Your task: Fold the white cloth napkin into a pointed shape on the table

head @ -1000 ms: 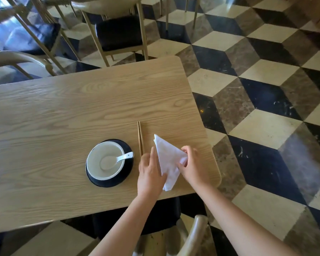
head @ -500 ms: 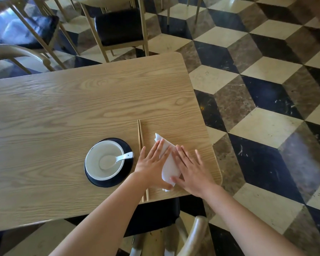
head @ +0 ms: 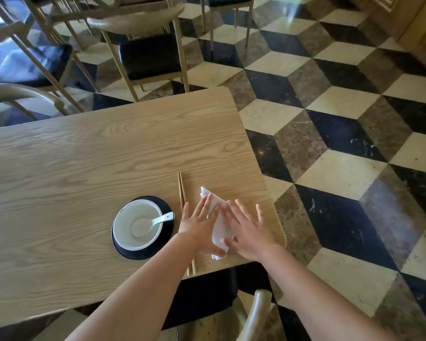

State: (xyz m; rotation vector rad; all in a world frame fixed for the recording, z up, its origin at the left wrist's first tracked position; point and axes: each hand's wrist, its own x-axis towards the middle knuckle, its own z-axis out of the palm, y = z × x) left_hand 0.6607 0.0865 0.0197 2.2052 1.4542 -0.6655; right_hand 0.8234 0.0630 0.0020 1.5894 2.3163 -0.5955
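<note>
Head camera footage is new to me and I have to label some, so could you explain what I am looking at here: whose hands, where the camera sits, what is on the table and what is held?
There is no machine: a person works with two bare hands. The camera sits on their head, looking forward and down, so the arms reach in from the bottom edge. The left hand and right hand both lie flat, fingers spread, pressing a white cloth napkin onto the wooden table. Nothing is gripped or lifted. The napkin is folded narrow, with a pointed end poking out beyond the fingertips. Just left of it lies a pair of wooden chopsticks, partly under the left arm. Further left, a white bowl with a white spoon in it stands on a black plate. Chairs and a chequered floor surround the table.
</note>
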